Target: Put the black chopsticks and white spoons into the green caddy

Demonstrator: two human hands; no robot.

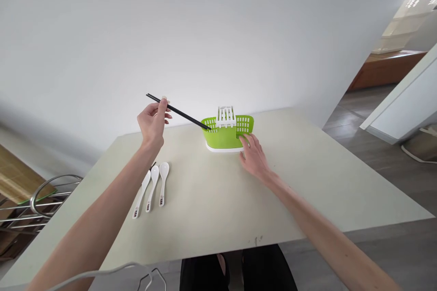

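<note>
My left hand [154,120] pinches a pair of black chopsticks [186,117] near their upper end, above the table. They slant down to the right, and their lower tips reach the left compartment of a green cutlery holder [226,137]. This holder has a white base and a white slatted piece [226,117] rising at its middle. At the holder's right front corner, my right hand [254,154] has its fingers on the rim and side. Three white spoons [164,185] lie side by side on the table, the leftmost partly hidden by my left forearm. A dark thin tip shows beside them.
The pale table [205,218] stands against a white wall [205,32]. Off its left side is a metal rack [44,200]. A grey cable [102,273] crosses the lower left, near my left forearm. My legs are below the front edge.
</note>
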